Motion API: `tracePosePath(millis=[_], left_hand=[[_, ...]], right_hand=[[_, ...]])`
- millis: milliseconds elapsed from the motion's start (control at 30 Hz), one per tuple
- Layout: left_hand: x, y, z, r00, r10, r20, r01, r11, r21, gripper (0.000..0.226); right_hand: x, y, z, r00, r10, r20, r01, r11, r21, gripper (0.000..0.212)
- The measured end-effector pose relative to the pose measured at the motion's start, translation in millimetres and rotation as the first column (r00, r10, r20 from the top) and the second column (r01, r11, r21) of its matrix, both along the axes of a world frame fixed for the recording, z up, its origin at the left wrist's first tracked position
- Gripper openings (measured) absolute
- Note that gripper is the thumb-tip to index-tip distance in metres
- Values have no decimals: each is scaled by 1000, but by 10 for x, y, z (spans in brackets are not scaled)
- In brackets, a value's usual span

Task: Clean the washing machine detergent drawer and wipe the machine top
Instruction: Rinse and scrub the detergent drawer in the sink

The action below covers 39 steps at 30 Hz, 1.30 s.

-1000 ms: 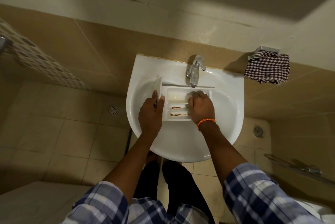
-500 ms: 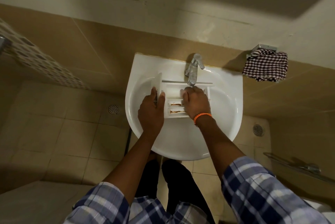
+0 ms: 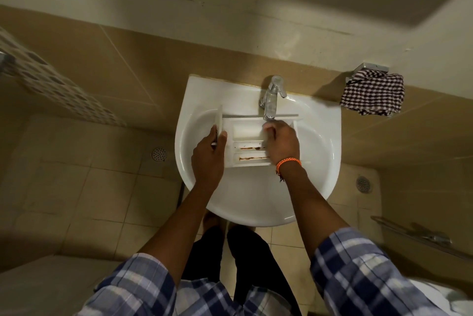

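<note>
A white detergent drawer lies across the white sink, right under the chrome tap. Brown residue streaks its two narrow front compartments. My left hand grips the drawer's left end by the front panel. My right hand rests inside the drawer on its right half, fingers curled down into the large rear compartment below the spout. An orange thread band circles that wrist. I cannot tell whether the right hand holds anything.
A checked cloth hangs on a metal holder on the wall to the right. Floor drains sit left and right of the sink. A metal rail runs at lower right. Tiled wall stands behind the sink.
My right hand has slid from the drawer's front compartments toward the rear one, under the tap. The left hand keeps its grip on the left end.
</note>
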<state>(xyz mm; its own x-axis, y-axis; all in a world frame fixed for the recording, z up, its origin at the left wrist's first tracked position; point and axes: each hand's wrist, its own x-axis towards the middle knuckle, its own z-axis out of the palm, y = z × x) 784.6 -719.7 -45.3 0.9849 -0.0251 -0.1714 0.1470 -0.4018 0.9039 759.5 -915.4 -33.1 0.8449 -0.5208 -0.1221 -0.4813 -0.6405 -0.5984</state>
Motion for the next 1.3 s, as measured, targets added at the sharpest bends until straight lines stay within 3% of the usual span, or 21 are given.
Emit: tracePosePath(millis=[67,133,233,367,533,667,767,867,933,1033,1100,1167,1233,1300], left_hand=[[14,-21,5,1000,-13,-2,13,1000,5,38],[22,-60,-24,999,-30,-15,30,999,-11,39],[-10,-169,-51,998,-9,-65,5,998,-70,36],[-35,-313,-67,991,30,-130,-48,990,-136,36],[-61,-445,-52,982,62,-177,-89,985,-145,37],[-100,-463,-98,983,65,-169,-92,983,-157,42],[-125,-438,-134,988,30,-148,-56,983,-174,40],[-139,-392,-176,991,26,-130,-50,982,-184,34],[-148,-367,-144,992,41,-121,-62,982,-181,33],[-157,-336,-139,994,28,-104,-47,982,-182,37],[-148,-317,-174,992,11,-126,-36,979,-199,31],[-148,-339,-207,992,1,-129,-25,982,-186,33],[-157,-378,-188,993,-4,-116,-13,989,-147,32],[-165,-403,-154,995,-4,-96,-6,995,-103,35]], right_hand=[[10,-57,66,996,-83,13,83,996,28,27],[7,-110,89,1000,-4,-12,3,994,-110,27],[-13,-119,127,985,166,-43,-171,916,-364,35],[-58,-73,125,963,206,-173,-268,804,-531,56],[-71,146,94,897,289,-334,-439,670,-599,58],[-105,224,116,879,279,-386,-471,634,-614,54],[-122,272,61,829,400,-391,-559,596,-577,51],[-92,162,26,755,583,-299,-653,632,-418,42],[-94,10,76,738,615,-277,-673,641,-369,38],[-179,-232,125,820,516,-249,-566,664,-488,42],[-224,-318,105,917,344,-201,-397,752,-526,47],[-198,-267,60,953,203,-226,-295,797,-527,51],[-142,-84,21,941,215,-261,-325,789,-521,47],[-92,153,-32,886,374,-276,-462,771,-438,43]])
